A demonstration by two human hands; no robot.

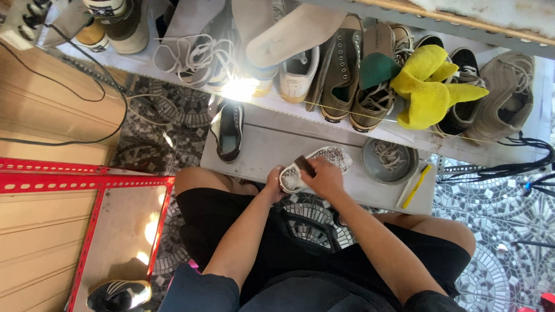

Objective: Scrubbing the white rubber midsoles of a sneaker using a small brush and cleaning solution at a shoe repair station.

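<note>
Lap: sitting low in black shorts (300, 254), knees spreading either side of a patterned tile floor (503, 196).
Left hand (273, 184): cupping the heel end of a white shoe (312, 167), grip closing round its edge and steadying it.
Right hand (326, 178): pressing down on the shoe, grip closing on a small dark brush (304, 166), bristles touching the upturned sole.
Shoe position: lying sole-up, partly on the near edge of the grey bench (266, 153), partly over the lap.
Bench, left: carrying one dark shoe (227, 130) well apart from the hands.
Bench, right: carrying a round metal bowl (389, 160) with laces soaking or lying inside, and a yellow tool (417, 186) just beside it, lying close to the edge.
Beyond: holding a row of shoes on a shelf (404, 130), a green cap, a yellow cloth (430, 86) draping over a pair, loose insoles (292, 32) leaning above.
Far left: lying loose, black cables (69, 86) across a wooden panel; red metal frame (87, 179) nearer.
Risk, slipping: likely losing the shoe off the bench edge if brushing hard while holding only the heel.
Risk, knocking: possibly tipping the bowl or flicking the yellow tool to the floor with a wide right-elbow stroke.
Risk, splashing: possibly spattering dirt onto the nearby shoes through fast strokes.
</note>
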